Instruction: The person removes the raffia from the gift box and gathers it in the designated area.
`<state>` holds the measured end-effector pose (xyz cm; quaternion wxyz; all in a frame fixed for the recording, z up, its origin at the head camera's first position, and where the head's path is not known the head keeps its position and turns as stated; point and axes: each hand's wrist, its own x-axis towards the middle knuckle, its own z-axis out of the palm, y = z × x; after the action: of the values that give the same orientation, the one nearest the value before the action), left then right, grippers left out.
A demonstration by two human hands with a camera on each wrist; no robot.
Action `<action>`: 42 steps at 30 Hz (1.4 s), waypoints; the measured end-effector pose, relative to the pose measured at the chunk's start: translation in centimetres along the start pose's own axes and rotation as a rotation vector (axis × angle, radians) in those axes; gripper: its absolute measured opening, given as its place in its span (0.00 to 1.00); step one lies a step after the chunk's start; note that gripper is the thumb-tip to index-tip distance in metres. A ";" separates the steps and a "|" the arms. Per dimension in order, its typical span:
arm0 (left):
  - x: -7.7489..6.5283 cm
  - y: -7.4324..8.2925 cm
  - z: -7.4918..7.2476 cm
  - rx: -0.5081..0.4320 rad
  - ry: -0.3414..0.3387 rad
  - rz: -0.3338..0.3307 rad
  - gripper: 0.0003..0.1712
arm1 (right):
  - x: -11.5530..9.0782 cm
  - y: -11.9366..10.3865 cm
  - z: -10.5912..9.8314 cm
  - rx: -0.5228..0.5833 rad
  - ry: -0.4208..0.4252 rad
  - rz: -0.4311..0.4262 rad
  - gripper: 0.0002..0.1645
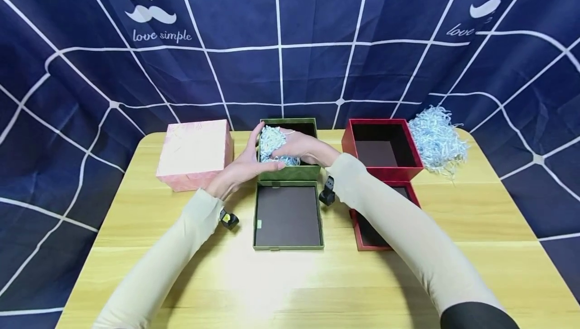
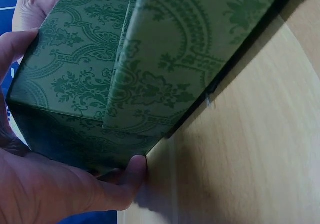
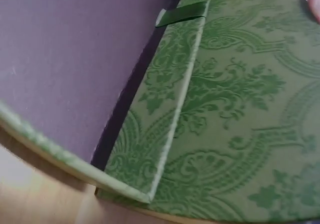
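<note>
A green box (image 1: 296,173) with a damask-like pattern stands open at the back middle, light-blue shredded paper (image 1: 272,139) filling its left part. My left hand (image 1: 242,165) holds the box at its front left corner, thumb along the front rim and index finger along the left side. In the left wrist view that hand's fingers (image 2: 132,166) press against the box's patterned wall (image 2: 75,59). From the right, my right hand (image 1: 301,147) reaches into the box and grips the shredded paper; some of its fingertips are hidden. The box's lid (image 1: 287,216) lies inside-up just in front.
A closed pink box (image 1: 195,148) stands at the left. To the right are an open red box (image 1: 394,173), its lid (image 1: 367,233) partly under my right forearm, and a pile of light-blue shredded paper (image 1: 437,138). Dark blue cloth (image 1: 317,77) hangs behind the wooden table (image 1: 181,289).
</note>
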<state>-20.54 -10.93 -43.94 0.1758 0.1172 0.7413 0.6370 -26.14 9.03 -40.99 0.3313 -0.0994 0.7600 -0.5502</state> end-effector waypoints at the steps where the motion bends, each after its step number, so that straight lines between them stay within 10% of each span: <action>1: 0.0 0.0 0.0 0.004 0.000 0.001 0.72 | -0.1 -0.1 -0.1 0.019 0.000 -0.003 0.51; 42: -0.2 0.7 -0.3 0.067 -0.007 -0.049 0.74 | -6.6 -4.1 -3.9 0.214 0.235 -0.252 0.52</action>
<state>-20.51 -11.17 -43.22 0.1902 0.1070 0.7643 0.6068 -24.39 13.92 -34.01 0.1776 -0.0930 0.7123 -0.6726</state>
